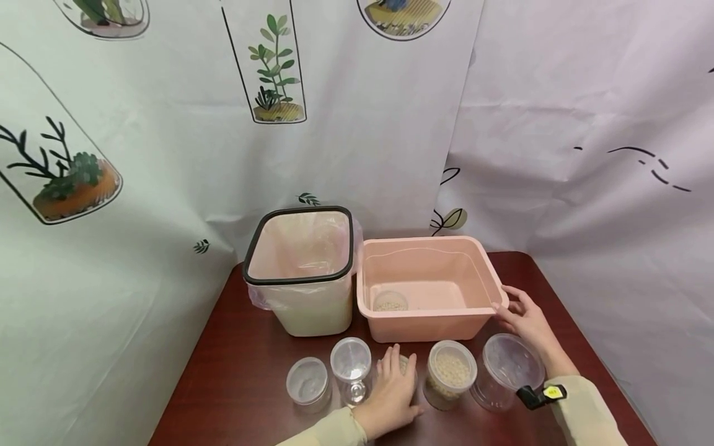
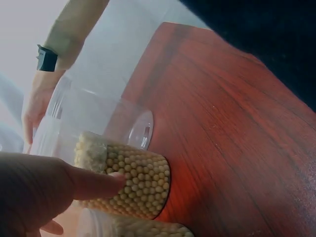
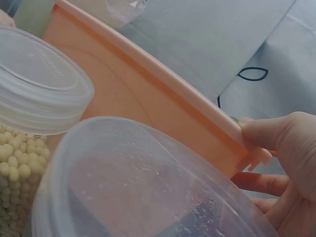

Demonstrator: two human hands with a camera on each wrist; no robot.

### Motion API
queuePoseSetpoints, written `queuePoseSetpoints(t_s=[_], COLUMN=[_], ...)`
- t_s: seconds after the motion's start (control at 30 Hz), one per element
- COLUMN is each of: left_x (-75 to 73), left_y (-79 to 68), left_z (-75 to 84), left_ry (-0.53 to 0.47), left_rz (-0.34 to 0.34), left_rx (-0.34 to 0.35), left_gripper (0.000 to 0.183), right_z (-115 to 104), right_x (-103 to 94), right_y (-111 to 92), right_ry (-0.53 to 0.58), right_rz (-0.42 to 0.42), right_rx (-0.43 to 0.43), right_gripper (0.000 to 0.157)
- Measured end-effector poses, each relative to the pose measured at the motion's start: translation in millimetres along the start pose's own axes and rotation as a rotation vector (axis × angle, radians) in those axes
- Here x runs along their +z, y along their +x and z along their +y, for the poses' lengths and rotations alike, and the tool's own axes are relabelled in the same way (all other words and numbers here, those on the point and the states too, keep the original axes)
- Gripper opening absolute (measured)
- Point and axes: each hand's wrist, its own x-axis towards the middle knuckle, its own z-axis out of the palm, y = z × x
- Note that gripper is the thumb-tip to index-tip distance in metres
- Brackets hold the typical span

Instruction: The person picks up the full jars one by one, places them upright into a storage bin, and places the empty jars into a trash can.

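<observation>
My right hand (image 1: 527, 322) holds the right end of the pink plastic basin (image 1: 429, 314), thumb over the rim and fingers below it in the right wrist view. My left hand (image 1: 390, 396) lies with extended fingers over the lid of a small clear jar (image 2: 143, 228) of pale beans, hiding most of it in the head view. Just right of that hand stands a lidded jar of soybeans (image 1: 450, 371); its beans (image 2: 138, 182) show behind my left thumb. A large clear jar (image 1: 510, 365) stands below my right hand, with nothing visible inside.
A bin (image 1: 315, 310) with a black rim and plastic liner stands left of the basin. Inside the basin sits a small container of pale beans (image 1: 390, 301). Two clear jars, one short (image 1: 308, 383) and one taller (image 1: 351, 359), stand left of my left hand on the red-brown table (image 1: 223, 384).
</observation>
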Motion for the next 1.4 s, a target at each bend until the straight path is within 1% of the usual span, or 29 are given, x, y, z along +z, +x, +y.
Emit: queuePoseSetpoints(t_s=[0.13,0.2,0.3,0.4,0.47,0.53,0.63,0.93,1.2,1.4], left_x=[4.7,6.3,9.0,10.2,10.6,10.8,11.1,11.7,1.7,-14.0], left_y=[-0.8,-0.5,1.5,3.6,3.2,2.6,2.5,10.5,10.5,10.9], left_z=[-2.0,-3.3,-6.1,-8.4,-9.4,-10.1,-11.6,-17.5,-11.5,-4.4], left_ry=[0.033,0.054,0.113,0.156,0.151,0.126,0.100,0.076,0.068,0.094], left_rz=[-0.005,0.005,0.020,0.021,0.021,0.024,0.049,0.100,0.100,0.082], left_rx=[-0.023,-0.020,-0.007,-0.010,-0.017,-0.028,-0.032,-0.029,-0.007,0.011], left_gripper=[0.093,0.091,0.087,0.083,0.081,0.081,0.080,0.083,0.082,0.082], right_z=[1,1,2,3,5,6,6,1,1,0], right_x=[0.5,0.5,0.3,0.1,1.0,1.8,2.3,-0.2,0.0,0.3], right_y=[-1,-1,0,0,-1,-2,-3,1,3,1], right_ry=[0.004,0.005,0.008,0.014,0.016,0.013,0.007,-0.001,0.018,0.020], right_rz=[0.002,0.003,0.006,0.008,0.007,0.004,0.001,0.003,-0.005,-0.005], right_rx=[-0.003,-0.006,-0.011,-0.015,-0.014,-0.013,-0.014,-0.020,-0.023,-0.017], right_gripper=[0.070,0.069,0.069,0.069,0.069,0.069,0.069,0.069,0.070,0.071])
